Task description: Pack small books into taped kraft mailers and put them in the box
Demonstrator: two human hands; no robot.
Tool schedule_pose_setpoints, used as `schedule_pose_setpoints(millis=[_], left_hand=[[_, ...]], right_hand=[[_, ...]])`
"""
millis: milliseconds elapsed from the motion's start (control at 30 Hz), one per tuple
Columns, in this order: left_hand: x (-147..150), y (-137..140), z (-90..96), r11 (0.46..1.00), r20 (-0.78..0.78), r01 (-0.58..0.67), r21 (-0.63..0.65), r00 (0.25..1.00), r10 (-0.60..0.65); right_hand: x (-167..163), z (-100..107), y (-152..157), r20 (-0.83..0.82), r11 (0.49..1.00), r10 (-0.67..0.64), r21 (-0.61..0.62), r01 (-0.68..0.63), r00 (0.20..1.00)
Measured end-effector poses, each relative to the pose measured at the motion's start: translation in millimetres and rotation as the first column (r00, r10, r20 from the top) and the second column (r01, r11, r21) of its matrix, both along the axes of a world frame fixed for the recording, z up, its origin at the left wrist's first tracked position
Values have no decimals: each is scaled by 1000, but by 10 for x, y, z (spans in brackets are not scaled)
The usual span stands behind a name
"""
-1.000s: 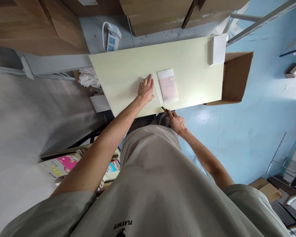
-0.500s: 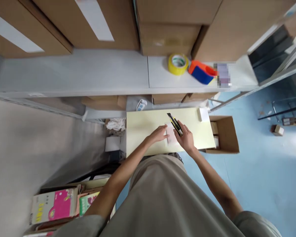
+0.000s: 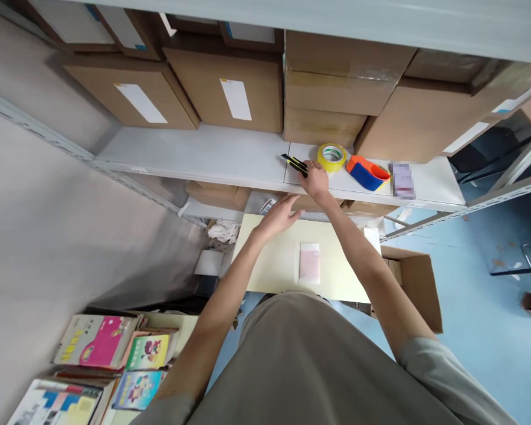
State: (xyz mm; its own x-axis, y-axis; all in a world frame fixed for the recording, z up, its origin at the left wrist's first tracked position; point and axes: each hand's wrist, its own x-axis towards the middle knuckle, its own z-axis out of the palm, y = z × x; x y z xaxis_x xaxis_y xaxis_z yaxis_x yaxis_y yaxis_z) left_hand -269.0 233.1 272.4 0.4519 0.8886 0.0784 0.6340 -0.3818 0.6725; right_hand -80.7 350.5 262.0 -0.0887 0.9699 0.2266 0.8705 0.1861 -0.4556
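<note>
A black and yellow box cutter (image 3: 295,164) is gripped in my right hand (image 3: 315,180), which is over the front of the grey shelf (image 3: 230,151), just left of a roll of yellow tape (image 3: 331,157). The cutter's tip points left. My left hand (image 3: 278,219) hangs above the back of the pale yellow table (image 3: 265,265), fingers apart and holding nothing. On that table lies a flat pinkish packet (image 3: 310,263), untouched by either hand.
An orange and blue tape dispenser (image 3: 366,172) stands right of the tape, beside a blurred purple item (image 3: 402,180). Cardboard boxes (image 3: 243,88) line the shelf's back. An open carton (image 3: 418,289) stands right of the table. Books (image 3: 101,342) are stacked at lower left.
My right hand has carried the box cutter forward from above the packet to the shelf. My left hand has moved off the packet, forward and slightly left. The view has tilted up.
</note>
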Motion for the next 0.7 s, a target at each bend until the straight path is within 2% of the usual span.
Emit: schedule_pose_setpoints(millis=[133,233,300,367,400,467,567,633,700], left_hand=[[18,-222,-419,986,-94,-25,-163,996,9],[47,-447,-875,943,-154,-104,-316,986,57],[61,-654,-1234,896,-176,-149,-419,981,81],[79,-902,-1596,830,-191,-185,-526,977,96],[93,-1033,-1764,795,-198,-201,-573,975,104],[142,-1284,-2047,733,-216,-233,-638,969,120],[277,-1563,-2333,692,-220,-245,-679,967,126],[404,-1658,-2457,682,-230,-253,-686,965,126],[543,-1690,-2558,673,-249,-285,-683,957,153]], right_hand=[[54,-172,242,47,998,51,-38,-49,998],[138,-280,193,-58,988,150,58,-146,987],[207,-385,-28,-140,961,255,147,-235,957],[294,-547,-417,-186,939,322,188,-288,928],[346,-653,-663,-218,936,342,170,-309,914],[470,-916,-1208,-312,947,318,49,-319,896],[710,-1410,-1977,-429,937,142,-231,-260,892],[900,-1755,-2351,-432,896,-24,-410,-173,902],[1086,-2057,-2589,-371,814,-210,-579,-48,904]])
